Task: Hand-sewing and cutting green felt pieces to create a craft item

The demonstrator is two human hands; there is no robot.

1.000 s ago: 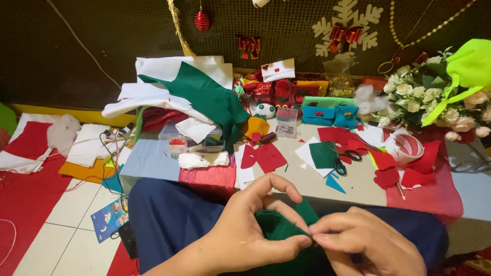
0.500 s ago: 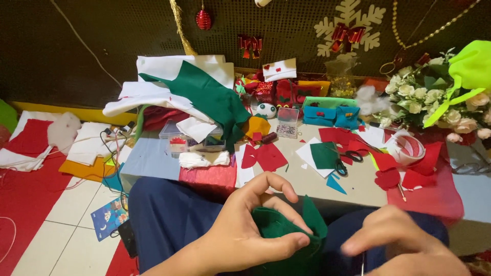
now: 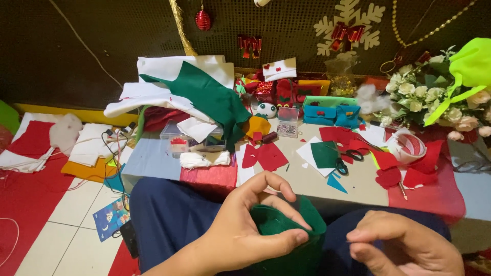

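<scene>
Now the left hand (image 3: 245, 230) pinches the green felt piece (image 3: 286, 230) on the lap, just below the low table (image 3: 307, 179). Beside it, the right hand (image 3: 404, 248) is curled shut, maybe on thread. Best pull gently, keeping the felt flat.

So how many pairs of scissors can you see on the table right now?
1. The black-handled scissors lie on the table's right half, beside the dark green felt square and among red felt scraps. More may be hidden under the piled fabric.
</scene>
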